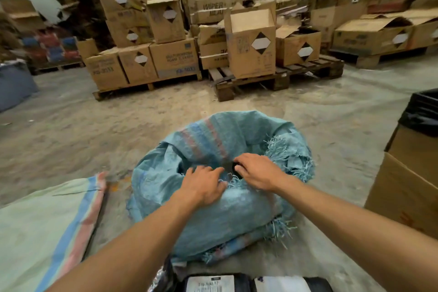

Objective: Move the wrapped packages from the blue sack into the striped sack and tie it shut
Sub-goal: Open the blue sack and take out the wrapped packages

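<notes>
- Head view: the floor point(71, 130) was bare, dusty concrete, stained in patches.
- Stacks of worn cardboard boxes point(166, 54) stood on wooden pallets point(272, 78) across the back of the room, many with a diamond label.
- A large cardboard box point(407, 187) stood at the right edge, with a black-lined bin point(424, 111) just behind it.
- The blue sack point(213, 208) sat on the floor in the middle, its frayed mouth rolled down and crumpled, faint red and blue stripes running over its far side.
- The striped sack point(47, 220), pale green with a blue and a pink band, lay flat on the floor to the left of the blue sack, close beside it.
- Wrapped packages point(237, 284), dark with white printed labels, lay at the bottom edge, nearest the person.
- The left hand point(201, 187) rested on the near rim of the blue sack, fingers spread and fairly straight, pressing the fabric and grasping nothing.
- The right hand point(258, 170) reached into the mouth of the sack, its fingers curled around a dark object point(235, 168) there; what that object was could not be told.
</notes>
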{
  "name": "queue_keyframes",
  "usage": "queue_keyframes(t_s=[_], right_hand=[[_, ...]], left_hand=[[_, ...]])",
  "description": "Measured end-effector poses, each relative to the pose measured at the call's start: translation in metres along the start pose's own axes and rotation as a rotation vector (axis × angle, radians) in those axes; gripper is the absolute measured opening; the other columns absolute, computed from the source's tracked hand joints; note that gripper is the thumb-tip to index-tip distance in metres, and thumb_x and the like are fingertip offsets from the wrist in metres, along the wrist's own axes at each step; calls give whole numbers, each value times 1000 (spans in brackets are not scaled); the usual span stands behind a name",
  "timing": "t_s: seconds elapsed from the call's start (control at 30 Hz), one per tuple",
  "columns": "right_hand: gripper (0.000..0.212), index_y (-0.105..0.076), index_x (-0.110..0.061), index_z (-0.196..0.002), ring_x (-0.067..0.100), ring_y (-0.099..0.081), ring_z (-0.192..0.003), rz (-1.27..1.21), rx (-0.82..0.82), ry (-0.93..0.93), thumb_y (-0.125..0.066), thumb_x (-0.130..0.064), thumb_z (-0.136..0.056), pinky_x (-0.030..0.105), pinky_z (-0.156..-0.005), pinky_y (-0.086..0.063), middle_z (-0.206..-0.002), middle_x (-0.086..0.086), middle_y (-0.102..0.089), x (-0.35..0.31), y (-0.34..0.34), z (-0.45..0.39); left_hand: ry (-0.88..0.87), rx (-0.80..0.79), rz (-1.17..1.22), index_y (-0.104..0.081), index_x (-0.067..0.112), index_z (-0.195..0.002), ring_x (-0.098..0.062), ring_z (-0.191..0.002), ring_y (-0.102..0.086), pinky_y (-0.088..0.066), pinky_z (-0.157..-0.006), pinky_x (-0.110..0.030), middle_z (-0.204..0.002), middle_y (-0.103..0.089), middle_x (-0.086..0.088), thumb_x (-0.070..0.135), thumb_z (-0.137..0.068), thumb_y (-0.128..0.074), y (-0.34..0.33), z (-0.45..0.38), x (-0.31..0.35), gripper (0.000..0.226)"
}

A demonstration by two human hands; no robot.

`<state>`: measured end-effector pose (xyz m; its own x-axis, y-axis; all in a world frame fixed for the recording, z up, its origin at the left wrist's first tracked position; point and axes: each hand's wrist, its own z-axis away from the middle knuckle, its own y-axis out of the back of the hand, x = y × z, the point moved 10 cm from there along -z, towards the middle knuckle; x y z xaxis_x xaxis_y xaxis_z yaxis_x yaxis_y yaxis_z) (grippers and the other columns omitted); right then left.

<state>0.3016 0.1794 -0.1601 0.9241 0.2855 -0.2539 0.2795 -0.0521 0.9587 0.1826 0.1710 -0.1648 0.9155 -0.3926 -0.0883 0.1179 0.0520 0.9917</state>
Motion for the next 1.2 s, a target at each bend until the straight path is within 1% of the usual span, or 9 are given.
queue_keyframes(t_s=[0.1,0.2,0.3,0.4,0.53,0.7,0.87,1.03,1.2], right_hand=[[37,-58,-22,-123,33,-56,-117,223,-370,6,-33,-40,-102,44,-101,-39,-129,13,-60,23,-41,1],[30,-59,-14,-109,27,-57,-88,119,-446,32,-37,-34,-103,35,-80,-43,-113,17,-65,41,-52,12],[19,-60,-13,-100,21,-52,-78,69,-500,69,-47,-26,-99,30,-70,-39,-95,10,-64,53,-57,19],[11,-59,-21,-100,19,-56,-82,126,-635,34,-60,-27,-91,28,-67,-43,-92,-1,-61,69,-65,25],[7,-62,-27,-89,17,-58,-81,269,-352,200,-59,-30,-83,33,-75,-44,-79,-10,-58,54,-34,9],[23,-41,-27,-93,20,-52,-82,-194,-92,29,-41,-6,-84,37,-72,-43,-89,-5,-55,74,-20,-11],[23,-60,-19,-112,23,-61,-96,-84,-392,-33,-46,-14,-93,33,-82,-48,-110,5,-67,96,-61,1],[29,-65,-29,-114,12,-59,-82,-86,-396,133,-56,-19,-89,26,-75,-45,-103,-1,-70,74,-60,13],[24,-63,-29,-113,20,-62,-97,-35,-385,191,-65,-30,-89,30,-80,-46,-109,-1,-69,65,-63,21]], left_hand=[[-3,-395,189,-26,24,-154,-28,-145,-30,-24,-118,-41,-159,-29,-8,60,-100,-20,-53,-4,-2,65],[-32,-648,208,-40,11,-147,-26,-143,-33,-24,-116,-36,-157,-34,-9,61,-100,-18,-80,12,11,72],[-127,-505,239,-66,10,-103,-30,-110,-59,-43,-91,-34,-123,-63,-16,55,-101,-34,-65,-3,26,55],[-87,-178,346,-63,17,-66,-25,-76,-66,-54,-74,-31,-79,-72,-5,44,-94,-49,-36,-41,25,42],[6,-61,528,-66,20,-106,-24,-100,-64,-51,-86,-32,-111,-70,-5,39,-93,-55,-39,-88,24,25],[100,-151,818,-44,18,-144,-23,-130,-49,-38,-105,-25,-145,-51,-4,33,-101,-48,-79,-120,35,46],[146,-182,844,-41,29,-144,-30,-119,-56,-46,-100,-32,-138,-55,-9,34,-99,-49,-98,-139,51,46],[239,-187,839,-36,20,-109,-31,-105,-57,-43,-85,-32,-106,-49,-8,34,-94,-59,-97,-149,57,31],[284,-265,871,-33,15,-117,-24,-108,-48,-40,-93,-32,-120,-43,-8,39,-84,-73,-98,-149,62,57]])
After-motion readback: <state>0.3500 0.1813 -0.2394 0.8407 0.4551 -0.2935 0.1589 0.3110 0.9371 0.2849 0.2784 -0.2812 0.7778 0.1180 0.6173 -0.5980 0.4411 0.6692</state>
